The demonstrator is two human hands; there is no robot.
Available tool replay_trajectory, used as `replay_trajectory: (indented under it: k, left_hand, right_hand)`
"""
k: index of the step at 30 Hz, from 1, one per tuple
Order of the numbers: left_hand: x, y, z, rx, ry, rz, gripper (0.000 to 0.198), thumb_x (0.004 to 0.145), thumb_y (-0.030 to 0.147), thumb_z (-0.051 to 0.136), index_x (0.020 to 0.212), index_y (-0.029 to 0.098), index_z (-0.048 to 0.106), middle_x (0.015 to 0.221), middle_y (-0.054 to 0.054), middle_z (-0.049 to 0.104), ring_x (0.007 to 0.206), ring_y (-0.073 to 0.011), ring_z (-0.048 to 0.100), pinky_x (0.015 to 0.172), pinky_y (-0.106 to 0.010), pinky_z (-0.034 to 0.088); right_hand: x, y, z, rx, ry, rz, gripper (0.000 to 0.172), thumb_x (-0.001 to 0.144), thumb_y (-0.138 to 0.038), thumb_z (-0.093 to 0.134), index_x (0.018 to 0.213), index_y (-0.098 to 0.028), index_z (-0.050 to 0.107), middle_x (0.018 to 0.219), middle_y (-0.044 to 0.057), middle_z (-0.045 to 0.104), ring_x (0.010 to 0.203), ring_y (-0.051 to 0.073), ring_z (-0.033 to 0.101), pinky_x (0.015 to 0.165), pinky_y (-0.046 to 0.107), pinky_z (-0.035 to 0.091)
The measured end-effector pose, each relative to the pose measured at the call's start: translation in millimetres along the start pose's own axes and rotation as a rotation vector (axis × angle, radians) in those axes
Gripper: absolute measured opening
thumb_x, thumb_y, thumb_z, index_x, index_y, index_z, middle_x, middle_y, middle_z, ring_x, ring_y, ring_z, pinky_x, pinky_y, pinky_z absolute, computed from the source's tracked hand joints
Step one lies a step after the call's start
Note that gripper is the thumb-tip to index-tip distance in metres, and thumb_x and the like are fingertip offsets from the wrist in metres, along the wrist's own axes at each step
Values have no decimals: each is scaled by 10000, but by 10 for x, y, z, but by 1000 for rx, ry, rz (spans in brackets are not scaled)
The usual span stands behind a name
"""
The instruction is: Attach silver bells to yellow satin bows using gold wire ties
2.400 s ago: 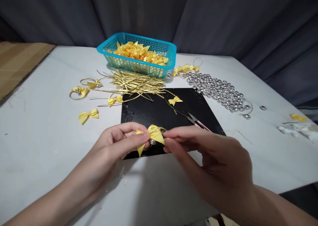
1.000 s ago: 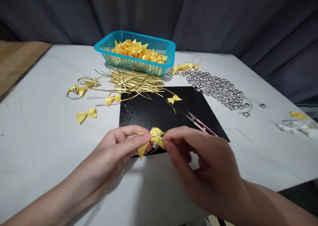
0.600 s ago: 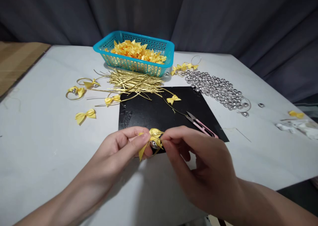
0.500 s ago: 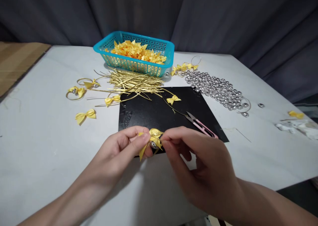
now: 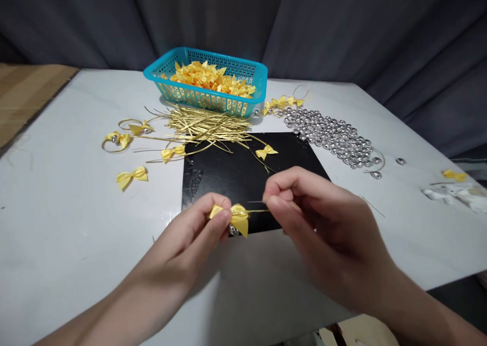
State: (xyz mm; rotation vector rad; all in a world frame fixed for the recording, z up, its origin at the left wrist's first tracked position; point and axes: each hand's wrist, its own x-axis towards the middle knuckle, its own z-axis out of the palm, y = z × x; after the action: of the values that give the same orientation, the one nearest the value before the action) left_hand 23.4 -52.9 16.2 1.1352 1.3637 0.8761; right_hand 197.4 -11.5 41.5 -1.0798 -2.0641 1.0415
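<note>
My left hand (image 5: 190, 237) pinches a small yellow ribbon bow (image 5: 236, 218) over the near edge of a black mat (image 5: 236, 176). A silver bell (image 5: 233, 230) hangs under the bow. A thin gold wire (image 5: 256, 210) runs from the bow's middle to the right, and my right hand (image 5: 323, 221) pinches its end, fingers closed. The wire is stretched nearly straight between the two hands.
A teal basket (image 5: 207, 100) of yellow bows stands at the back, with a heap of gold wires (image 5: 207, 125) before it. Silver bells (image 5: 335, 140) lie at the right. Loose bows (image 5: 131, 176) and finished rings (image 5: 116, 140) lie at the left. My right hand hides the pink snips.
My right hand has moved to the right and a little up, drawing the gold wire out straight from the bow. It now covers the pink snips. My left hand stays put.
</note>
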Motion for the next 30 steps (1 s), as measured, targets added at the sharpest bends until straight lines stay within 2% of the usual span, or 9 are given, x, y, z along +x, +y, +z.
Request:
replay_trajectory:
  k: [4,9,14,19,25,30]
  left_hand:
    - [-18,-1,11,-38,13,-70,278,881,413,426,683,223,474,654,37,418,643,-129,401,590,-220,342]
    - [-9,-15,-45,-33,-111,-56,313,882,458,424,675,225,450,672,33,405,653,-137,393,588,-223,343]
    - [-27,-45,-18,-87,-27,-61,328,875,481,440,669,227,462,685,34,412,666,-136,386,589,-215,337]
    - [-43,-35,6,-138,-27,-105,316,864,473,474,665,228,473,665,39,409,635,-129,371,558,-203,333]
    - [-23,-1,20,-152,4,-84,303,859,461,486,665,230,496,677,36,446,650,-125,418,568,-196,358]
    - [-2,32,-3,-38,-3,-65,254,846,425,488,700,220,527,684,16,497,674,-143,468,606,-224,382]
  right_hand:
    - [50,-31,-109,84,-101,67,201,951,-309,414,793,-215,493,597,-42,405,495,73,386,394,177,295]
    - [13,-39,-37,70,-232,81,188,972,-269,366,812,-224,452,560,-69,377,436,55,322,360,153,253]
    - [-29,-12,81,-53,-202,-5,140,955,-175,373,848,-210,457,601,-79,425,430,30,327,385,143,258]
    - [-36,-3,94,-135,-119,-37,127,933,-138,398,833,-194,454,572,-82,418,439,30,361,412,153,274]
    - [-61,-2,88,-172,-148,-46,91,918,-145,409,882,-209,463,626,-54,517,453,59,435,413,186,301]
    - [-54,4,79,-193,-158,-98,99,910,-124,405,889,-209,450,648,-38,557,463,69,478,425,198,334]
